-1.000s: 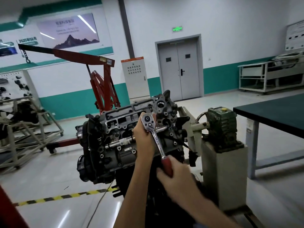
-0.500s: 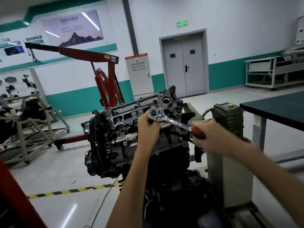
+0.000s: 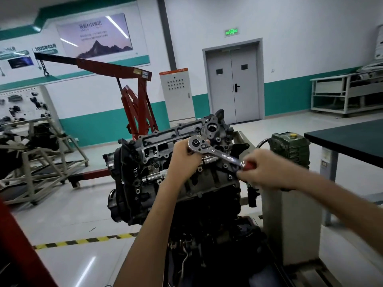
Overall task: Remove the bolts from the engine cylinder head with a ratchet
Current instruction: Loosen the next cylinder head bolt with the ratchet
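At the cylinder head, my left hand clasps the ratchet at its drive end and my right hand grips the handle: a loosening stroke, I judge, requiring a steady swing next.

Definitely an auto training workshop I'm looking into. The left hand and right hand both grip a ratchet on a stripped engine mounted on a stand. Behind the left hand there's a red engine hoist, further left a second engine on a frame and a parts display board. Dark worktop past the right hand, yellow-black floor tape low on the left, grey double doors at the back.
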Demonstrator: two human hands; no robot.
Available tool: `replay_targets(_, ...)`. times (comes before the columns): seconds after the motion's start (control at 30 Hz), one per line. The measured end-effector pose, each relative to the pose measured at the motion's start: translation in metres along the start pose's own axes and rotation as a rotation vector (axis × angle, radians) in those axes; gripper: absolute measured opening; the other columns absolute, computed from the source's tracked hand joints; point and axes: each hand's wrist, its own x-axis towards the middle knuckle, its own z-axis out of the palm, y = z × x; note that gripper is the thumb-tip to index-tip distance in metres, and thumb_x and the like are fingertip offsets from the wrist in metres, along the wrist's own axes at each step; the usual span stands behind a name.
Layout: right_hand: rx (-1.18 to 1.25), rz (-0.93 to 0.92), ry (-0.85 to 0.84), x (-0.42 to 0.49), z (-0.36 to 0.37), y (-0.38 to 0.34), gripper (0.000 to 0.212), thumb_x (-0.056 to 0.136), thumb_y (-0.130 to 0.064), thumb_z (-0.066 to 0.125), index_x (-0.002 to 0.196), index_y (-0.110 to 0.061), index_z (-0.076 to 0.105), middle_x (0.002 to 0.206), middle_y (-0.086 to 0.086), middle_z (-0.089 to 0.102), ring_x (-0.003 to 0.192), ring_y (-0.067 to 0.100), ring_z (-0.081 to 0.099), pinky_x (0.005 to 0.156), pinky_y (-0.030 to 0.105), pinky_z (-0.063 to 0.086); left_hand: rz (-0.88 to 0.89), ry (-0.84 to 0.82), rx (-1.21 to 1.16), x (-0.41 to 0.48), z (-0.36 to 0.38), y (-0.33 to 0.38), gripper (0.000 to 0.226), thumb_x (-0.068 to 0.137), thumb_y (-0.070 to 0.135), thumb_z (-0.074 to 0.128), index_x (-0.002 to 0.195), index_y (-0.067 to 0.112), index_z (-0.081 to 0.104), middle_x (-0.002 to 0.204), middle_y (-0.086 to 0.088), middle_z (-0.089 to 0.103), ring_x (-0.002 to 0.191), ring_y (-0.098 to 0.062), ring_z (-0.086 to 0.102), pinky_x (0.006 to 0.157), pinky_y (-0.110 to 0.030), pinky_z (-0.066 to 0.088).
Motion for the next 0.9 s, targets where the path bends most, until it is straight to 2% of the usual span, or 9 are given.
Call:
replay_targets(0.07, -0.179, -0.081, 0.069, 0.008, -0.022, 0.003, 0.019, 0.082, -0.017, 0.063, 0.076, 0.000, 0.063, 0.051, 0.000, 0.051, 0.034, 0.001, 0.041, 0.039, 0.011, 0.036, 0.004, -0.015, 0.017, 0.000, 0.003, 0.001, 0.040, 0.089, 0.004, 0.060, 0.057, 0.024, 0.049, 0.046, 0.016, 0.043, 0.047, 0.000, 0.030, 0.048, -0.016, 0.026)
replay_targets(0.13, -0.142, -0.089, 0.086, 0.006, -0.011, 0.004, 0.016, 0.082, -0.016, 0.064, 0.074, -0.003, 0.063, 0.051, -0.001, 0.052, 0.034, 0.000, 0.041, 0.039, 0.011, 0.035, -0.002, 0.091, -0.047, -0.007, 0.013, -0.001, 0.037, 0.091, 0.006, 0.060, 0.061, 0.026, 0.053, 0.048, 0.018, 0.046, 0.047, 0.002, 0.033, 0.048, -0.013, 0.027)
replay_targets(0.3, 0.407, -0.065, 0.371, -0.021, 0.108, -0.012, 0.032, 0.080, -0.020, 0.065, 0.055, -0.017, 0.046, 0.045, -0.006, 0.043, 0.040, 0.006, 0.038, 0.042, 0.023, 0.033, -0.023, 0.297, -0.182, -0.013, 0.033, -0.004, 0.044, 0.094, 0.020, 0.061, 0.057, 0.029, 0.038, 0.051, 0.018, 0.039, 0.053, 0.002, 0.030, 0.051, -0.013, 0.029)
replay_targets(0.43, 0.777, -0.043, 0.360, -0.016, 0.152, -0.039, 0.028, 0.084, -0.017, 0.060, 0.061, -0.021, 0.045, 0.048, -0.002, 0.043, 0.039, 0.012, 0.039, 0.045, 0.028, 0.035, 0.059, 0.252, -0.122, -0.012, 0.027, -0.004, 0.046, 0.093, 0.016, 0.061, 0.060, 0.029, 0.032, 0.053, 0.017, 0.032, 0.055, 0.000, 0.026, 0.054, -0.013, 0.028)
replay_targets(0.57, 0.414, -0.059, 0.186, -0.015, 0.090, -0.009, 0.028, 0.083, -0.009, 0.058, 0.059, -0.018, 0.045, 0.042, -0.006, 0.045, 0.031, 0.007, 0.040, 0.033, 0.022, 0.033, 0.003, 0.125, -0.070, -0.006, 0.012, -0.005, 0.045, 0.092, 0.016, 0.063, 0.055, 0.026, 0.039, 0.050, 0.015, 0.038, 0.054, -0.003, 0.032, 0.053, -0.020, 0.030)
replay_targets(0.67, -0.082, -0.124, 0.066, 0.000, 0.013, 0.010, 0.018, 0.084, -0.014, 0.059, 0.067, -0.012, 0.055, 0.057, 0.001, 0.055, 0.040, 0.003, 0.044, 0.045, 0.015, 0.042, -0.020, 0.004, -0.010, 0.000, 0.002, -0.003, 0.040, 0.089, 0.007, 0.062, 0.054, 0.024, 0.054, 0.050, 0.014, 0.044, 0.052, -0.006, 0.035, 0.054, -0.024, 0.032)
replay_targets(0.73, -0.286, -0.178, 0.120, 0.009, -0.011, 0.011, 0.019, 0.083, -0.020, 0.060, 0.069, -0.007, 0.058, 0.060, 0.003, 0.058, 0.046, 0.005, 0.046, 0.054, 0.020, 0.046, -0.020, 0.017, -0.025, -0.004, 0.005, -0.003, 0.029, 0.088, 0.001, 0.060, 0.062, 0.013, 0.060, 0.050, 0.015, 0.045, 0.050, -0.003, 0.033, 0.051, -0.020, 0.031)
replay_targets(0.8, -0.273, -0.187, 0.192, 0.008, 0.000, 0.014, 0.018, 0.081, -0.022, 0.062, 0.067, -0.010, 0.057, 0.059, 0.003, 0.058, 0.049, 0.008, 0.050, 0.056, 0.023, 0.045, -0.030, 0.105, -0.090, -0.010, 0.013, -0.004, 0.032, 0.091, 0.004, 0.059, 0.061, 0.016, 0.055, 0.050, 0.017, 0.043, 0.050, -0.001, 0.032, 0.051, -0.019, 0.031)
replay_targets(0.9, 0.040, -0.159, 0.333, -0.017, 0.064, 0.005, 0.024, 0.081, -0.017, 0.065, 0.062, -0.019, 0.050, 0.051, -0.005, 0.049, 0.044, 0.002, 0.046, 0.048, 0.012, 0.036, -0.042, 0.232, -0.184, -0.014, 0.026, -0.006, 0.044, 0.093, 0.017, 0.061, 0.054, 0.030, 0.044, 0.050, 0.018, 0.041, 0.052, -0.001, 0.033, 0.054, -0.018, 0.033)
